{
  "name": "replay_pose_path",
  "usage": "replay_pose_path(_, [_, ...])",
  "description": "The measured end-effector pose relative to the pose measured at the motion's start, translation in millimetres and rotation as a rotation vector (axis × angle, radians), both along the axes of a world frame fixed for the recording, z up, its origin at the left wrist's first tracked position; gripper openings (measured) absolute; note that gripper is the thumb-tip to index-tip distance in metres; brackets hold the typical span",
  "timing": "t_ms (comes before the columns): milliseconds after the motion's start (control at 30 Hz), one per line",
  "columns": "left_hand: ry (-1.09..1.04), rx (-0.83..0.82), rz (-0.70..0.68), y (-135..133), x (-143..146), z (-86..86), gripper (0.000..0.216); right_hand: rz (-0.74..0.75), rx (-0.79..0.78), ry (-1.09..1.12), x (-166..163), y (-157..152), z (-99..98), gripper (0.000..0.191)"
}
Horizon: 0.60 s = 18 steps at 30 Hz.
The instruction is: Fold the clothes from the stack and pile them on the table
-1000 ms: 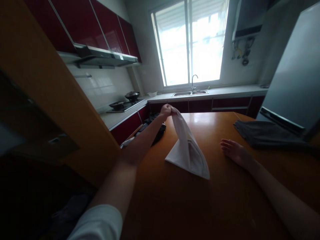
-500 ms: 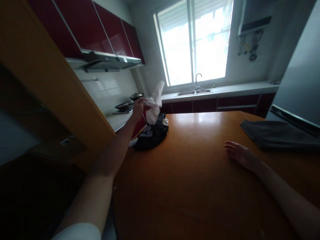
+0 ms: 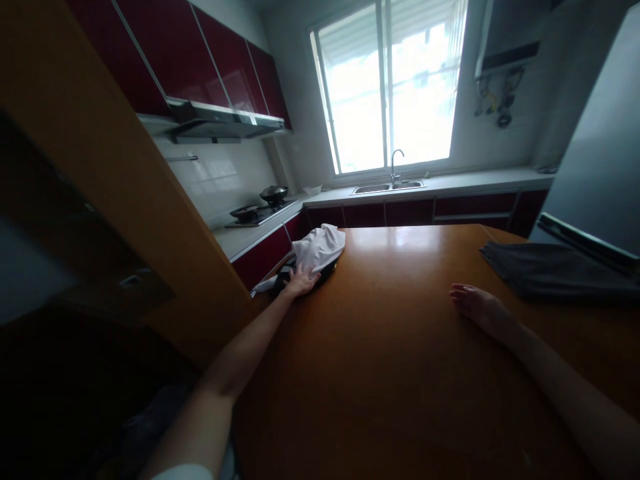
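My left hand (image 3: pixel 301 281) rests with spread fingers on a small heap at the table's far left corner. On top of that heap lies a crumpled white cloth (image 3: pixel 320 248), perhaps a garment; its kind is unclear. Black fabric (image 3: pixel 327 271) shows beneath it, partly covered by the cloth and my hand. My right hand (image 3: pixel 477 307) lies on the wooden table (image 3: pixel 390 333) at the right, fingers loosely extended and nothing in them. Beyond it, a folded dark grey garment (image 3: pixel 560 270) lies flat near the right edge.
Behind the table runs a white counter (image 3: pixel 465 179) with a sink (image 3: pixel 387 187) under the window. A pan (image 3: pixel 245 213) and a lidded wok (image 3: pixel 273 193) stand on the stove at left. A wooden panel (image 3: pixel 150 200) rises close on my left; a fridge (image 3: pixel 595 147) stands at right.
The white cloth has come down from the air onto the black heap. My left hand has lowered, let it go and opened over it. My right hand stays in place.
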State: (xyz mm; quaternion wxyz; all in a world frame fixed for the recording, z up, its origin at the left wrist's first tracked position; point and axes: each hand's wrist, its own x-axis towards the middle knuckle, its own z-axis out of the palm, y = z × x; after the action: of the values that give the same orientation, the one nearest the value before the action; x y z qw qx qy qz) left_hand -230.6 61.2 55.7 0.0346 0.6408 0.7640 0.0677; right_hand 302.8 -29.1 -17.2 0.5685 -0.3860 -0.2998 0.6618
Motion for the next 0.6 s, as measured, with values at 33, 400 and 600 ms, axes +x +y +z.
replay_pose_path(33, [-0.004, -0.023, 0.015, 1.6, 4.4, -10.2, 0.068, -0.003, -0.001, -0.004, -1.0, -0.9, 0.3, 0.019])
replay_pose_path(400, [-0.019, 0.192, -0.050, 37.2, -36.8, -29.8, 0.054, -0.563, 0.230, -0.559, 16.1, 11.0, 27.6, 0.019])
replay_pose_path(600, [0.031, 0.509, -0.120, 31.1, -11.6, -28.9, 0.059, -0.864, 0.068, -1.470, 70.5, 1.4, 17.1, 0.035])
